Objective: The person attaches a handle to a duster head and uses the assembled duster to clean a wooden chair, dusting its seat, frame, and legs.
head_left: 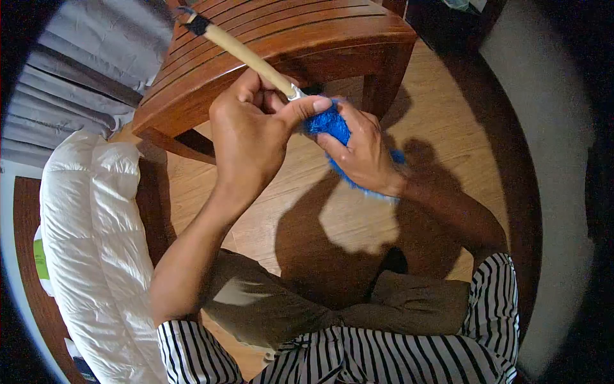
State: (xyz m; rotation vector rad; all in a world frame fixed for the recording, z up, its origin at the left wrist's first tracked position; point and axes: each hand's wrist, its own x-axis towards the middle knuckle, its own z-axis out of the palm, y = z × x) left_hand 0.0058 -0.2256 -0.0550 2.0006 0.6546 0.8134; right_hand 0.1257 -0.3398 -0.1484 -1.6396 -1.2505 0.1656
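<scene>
A duster with a pale wooden handle and a blue fluffy head is held between my hands, slanting from upper left to lower right. The handle has a black band and a small loop at its far end, and a silvery collar where it meets the blue part. My left hand is closed around the collar end, its thumb pressed on the blue fluff. My right hand grips the blue head from the right, fingers wrapped over it. More blue fluff hangs below and behind the right hand, partly hidden.
A slatted wooden bench or table stands just beyond my hands. To the left lie a white quilted duvet and grey curtains. The wooden floor carries my shadow, and a pale wall rises at the right.
</scene>
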